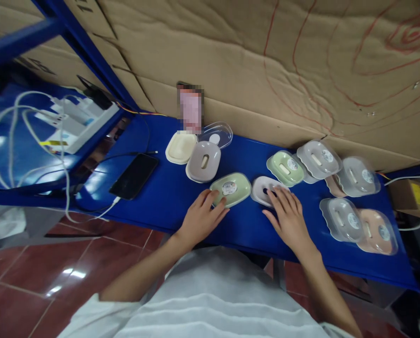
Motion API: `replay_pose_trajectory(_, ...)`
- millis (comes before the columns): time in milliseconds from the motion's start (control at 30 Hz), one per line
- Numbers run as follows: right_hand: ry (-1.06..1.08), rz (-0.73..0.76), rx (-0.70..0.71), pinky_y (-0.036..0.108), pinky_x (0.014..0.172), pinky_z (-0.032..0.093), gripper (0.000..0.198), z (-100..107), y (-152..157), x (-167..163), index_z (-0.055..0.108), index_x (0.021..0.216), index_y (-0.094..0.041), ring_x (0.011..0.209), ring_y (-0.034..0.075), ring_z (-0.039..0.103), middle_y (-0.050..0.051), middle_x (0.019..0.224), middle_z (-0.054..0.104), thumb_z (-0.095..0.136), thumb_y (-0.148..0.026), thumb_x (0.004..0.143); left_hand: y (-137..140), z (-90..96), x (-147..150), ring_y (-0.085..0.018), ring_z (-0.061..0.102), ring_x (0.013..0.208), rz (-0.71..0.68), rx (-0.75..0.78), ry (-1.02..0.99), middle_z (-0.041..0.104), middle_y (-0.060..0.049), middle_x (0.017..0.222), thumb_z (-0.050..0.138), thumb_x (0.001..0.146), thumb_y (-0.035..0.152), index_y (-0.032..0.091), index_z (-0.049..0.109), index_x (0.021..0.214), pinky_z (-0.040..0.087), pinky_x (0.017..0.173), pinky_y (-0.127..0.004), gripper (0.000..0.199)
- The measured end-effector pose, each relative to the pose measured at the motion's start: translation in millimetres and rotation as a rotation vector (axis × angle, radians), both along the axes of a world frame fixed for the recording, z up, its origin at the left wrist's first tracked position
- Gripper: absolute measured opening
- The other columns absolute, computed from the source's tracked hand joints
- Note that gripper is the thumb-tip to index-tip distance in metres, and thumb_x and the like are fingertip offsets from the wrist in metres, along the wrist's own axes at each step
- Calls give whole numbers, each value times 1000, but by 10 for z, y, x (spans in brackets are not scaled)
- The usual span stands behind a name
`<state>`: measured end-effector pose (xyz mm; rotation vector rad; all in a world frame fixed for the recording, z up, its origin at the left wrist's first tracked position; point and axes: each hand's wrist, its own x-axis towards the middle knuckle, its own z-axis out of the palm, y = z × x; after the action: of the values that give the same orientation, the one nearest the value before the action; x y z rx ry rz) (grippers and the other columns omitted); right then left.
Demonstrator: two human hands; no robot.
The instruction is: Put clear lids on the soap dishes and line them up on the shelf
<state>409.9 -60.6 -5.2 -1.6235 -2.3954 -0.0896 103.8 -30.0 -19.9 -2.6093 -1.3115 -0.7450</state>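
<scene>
My left hand (203, 215) rests with spread fingers against the near left edge of a green soap box (238, 187), its fingertips touching the box. The green box has a round label on top. A pale lilac soap box part (261, 188) with a dark hole in it lies just to the right. Over its right side my right hand (286, 211) is laid, fingers stretched out and thumb apart. The fingers partly hide that piece. Left of the green box stand a mauve soap box (213, 159) with a slot, a cream tray (179, 148) and a clear lid (223, 133).
Several lidded soap boxes stand on the right, among them a green one (283, 161), a grey one (343, 225) and a peach one (373, 223). On the left are a black phone (139, 174), white cables and a power strip (100, 119). A blurred-screen phone (191, 110) leans on cardboard behind.
</scene>
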Motion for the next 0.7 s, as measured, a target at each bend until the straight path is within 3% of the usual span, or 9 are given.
replay_pose_trajectory(133, 6, -65, -29, 56, 121, 40, 54, -189, -343, 169, 46, 164, -26, 152, 33, 50, 13, 158, 60, 54, -34, 111, 289, 124, 328, -34, 68, 125, -24, -37, 110, 70, -20, 135, 60, 106, 33, 15, 68, 132, 61, 98, -42, 32)
replay_pose_trajectory(233, 31, -24, -33, 54, 122, 39, 50, -242, -483, 60, 50, 160, -27, 154, 31, 48, 11, 159, 60, 53, -30, 111, 495, 214, 448, -33, 60, 141, -33, -59, 99, 59, -20, 155, 55, 108, 27, 16, 59, 150, 50, 117, -47, 44)
replay_pose_trajectory(300, 47, 39, -41, 53, 124, 37, 48, -252, -502, -50, 52, 159, -28, 155, 30, 47, 9, 159, 60, 53, -27, 111, 571, 256, 412, -36, 53, 149, 77, -80, 79, 53, -19, 163, 54, 107, 27, 20, 52, 158, 36, 127, -58, 51)
replay_pose_trajectory(400, 75, 108, -36, 52, 125, 35, 47, -270, -431, -168, 54, 157, -29, 155, 27, 47, 7, 158, 61, 52, -21, 111, 582, 259, 198, -42, 51, 148, 339, -152, 44, 57, -22, 158, 55, 106, 27, 18, 49, 160, 25, 125, -72, 55)
replay_pose_trajectory(500, 90, 110, -19, 54, 125, 35, 51, -282, -272, -193, 52, 158, -29, 153, 28, 49, 8, 158, 61, 49, -15, 109, 508, 203, -98, -40, 60, 138, 396, -208, -12, 70, -19, 142, 53, 106, 25, 19, 62, 146, 35, 120, -69, 41)
replay_pose_trajectory(600, 69, 79, -8, 61, 125, 33, 58, -241, -86, -204, 48, 162, -29, 152, 32, 51, 11, 160, 59, 47, -10, 107, 359, 159, -352, -36, 65, 130, 292, -212, -137, 74, -15, 134, 55, 107, 29, 20, 67, 137, 50, 111, -58, 34)
replay_pose_trajectory(700, 70, 65, 29, 66, 125, 33, 62, -137, 30, -316, 41, 167, -28, 154, 36, 48, 15, 167, 50, 52, -15, 107, 116, 169, -499, -30, 67, 130, 125, -223, -244, 72, -13, 136, 55, 108, 28, 24, 63, 143, 50, 116, -55, 37)
